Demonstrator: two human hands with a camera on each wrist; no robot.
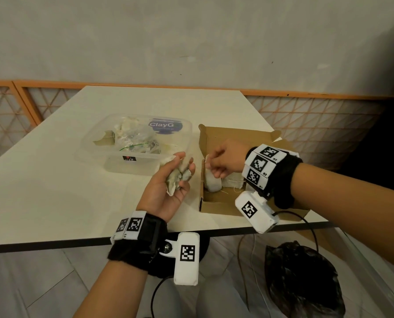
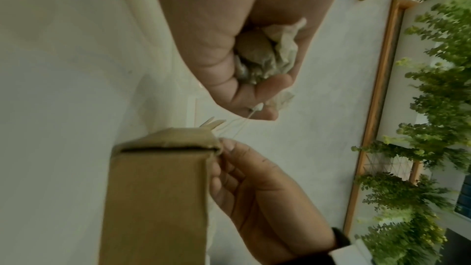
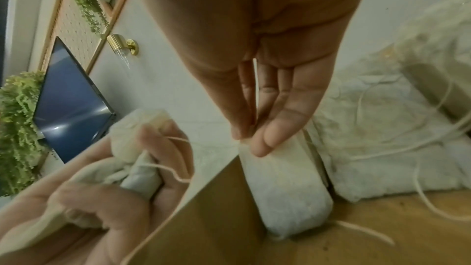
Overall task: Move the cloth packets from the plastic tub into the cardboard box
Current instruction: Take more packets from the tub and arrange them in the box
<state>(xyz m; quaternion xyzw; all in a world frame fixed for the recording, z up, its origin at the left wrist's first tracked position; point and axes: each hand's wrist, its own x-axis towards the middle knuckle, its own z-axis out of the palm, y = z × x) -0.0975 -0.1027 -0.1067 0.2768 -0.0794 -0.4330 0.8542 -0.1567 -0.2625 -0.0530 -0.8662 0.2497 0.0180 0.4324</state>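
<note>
- A bundle of cloth packets (image 1: 177, 177) is gripped in the left hand (image 1: 168, 187), palm up, with the fingers curled around it; the hand is held above the counter (image 1: 53, 191) between the plastic tub (image 1: 131, 164) and the cardboard box (image 1: 216, 203).
- Loose strings are seen trailing from the bundle in the left wrist view.
- One white cloth packet (image 3: 285, 188) is pinched at its top edge between the thumb and fingertips (image 3: 270, 138) of the right hand (image 1: 228, 160), and it is stood upright inside the box against the left wall.
- More packets (image 1: 233, 181) are laid in the box just beside the pinched one, with strings spread over them.
- The box is placed near the front right corner of the counter, its lid flap opened toward the back.
- The tub is set just left of the box, toward the middle of the counter, and further packets (image 1: 131, 134) are seen inside it.
</note>
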